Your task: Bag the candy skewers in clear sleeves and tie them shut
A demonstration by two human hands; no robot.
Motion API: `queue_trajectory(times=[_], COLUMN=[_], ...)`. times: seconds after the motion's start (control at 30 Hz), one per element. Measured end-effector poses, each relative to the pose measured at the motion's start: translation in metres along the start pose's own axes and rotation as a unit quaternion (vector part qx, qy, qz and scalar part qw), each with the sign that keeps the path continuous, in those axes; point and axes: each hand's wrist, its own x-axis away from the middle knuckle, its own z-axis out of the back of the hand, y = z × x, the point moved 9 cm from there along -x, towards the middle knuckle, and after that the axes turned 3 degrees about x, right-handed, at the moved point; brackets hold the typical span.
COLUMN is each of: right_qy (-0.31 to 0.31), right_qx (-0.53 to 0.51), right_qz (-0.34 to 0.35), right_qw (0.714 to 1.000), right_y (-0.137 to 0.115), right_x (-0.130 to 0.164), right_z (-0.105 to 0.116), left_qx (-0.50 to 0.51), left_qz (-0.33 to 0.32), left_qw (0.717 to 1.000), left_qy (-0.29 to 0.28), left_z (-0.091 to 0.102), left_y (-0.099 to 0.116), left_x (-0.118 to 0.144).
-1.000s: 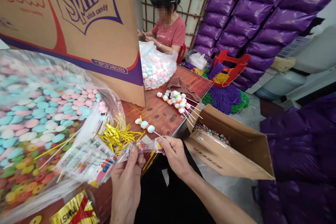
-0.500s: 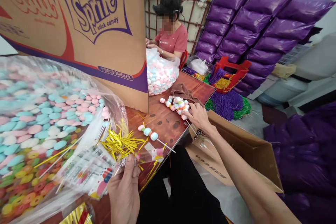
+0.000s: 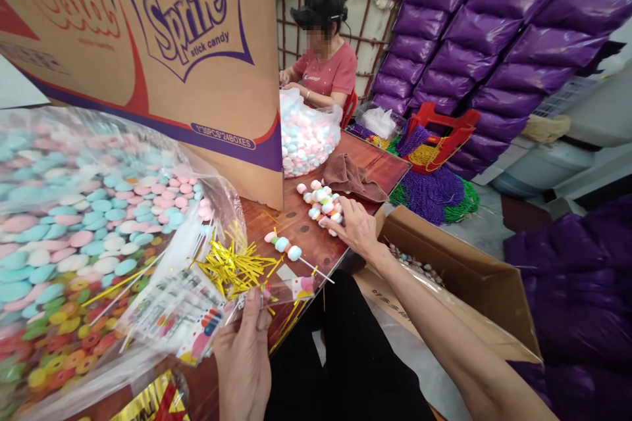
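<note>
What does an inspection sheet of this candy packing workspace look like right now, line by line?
Surface: brown wooden table, crowded along the near edge.
Job's things: pile of candy skewers under the right hand; one single candy skewer lying apart; clear printed wrapper pinched in the left hand.
Clutter: gold twist ties, stack of printed wrappers, big bag of loose candies, brown cloth, Sprite stick candy carton.
Grippers: left hand shut on the wrapper; right hand reaching onto the skewer pile, grip unclear.
Cables: nothing seen.
Surroundings: open cardboard box beside the table, purple sacks stacked, a seated co-worker with another candy bag.
</note>
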Motion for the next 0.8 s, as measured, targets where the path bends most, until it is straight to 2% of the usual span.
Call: queue_trajectory(times=[0.17,0.33,0.53,0.63,0.8], right_qy=[-0.007,-0.005,0.067,0.058,0.036], right_qx=[-0.010,-0.004,0.041,0.067,0.078], right_qz=[0.048,0.062,0.054,0.042,0.034], right_qw=[0.999,0.998,0.995,0.995,0.996], right_y=[-0.030,-0.043,-0.049,-0.050,-0.047], right_x=[0.011,0.026,0.062,0.074,0.075], right_z=[0.007,0.022,0.054,0.050,0.031], left_qx=[0.012,0.049,0.074,0.082,0.085], left_qz=[0.003,0.012,0.013,0.010,0.007], left_qw=[1.000,0.999,0.997,0.997,0.996], left_qy=[-0.006,-0.018,-0.008,0.001,0.009], left_z=[-0.004,-0.010,-0.010,-0.008,-0.002], left_y=[0.002,0.009,0.015,0.017,0.018], left_x=[0.001,-0.006,-0.015,-0.016,-0.016])
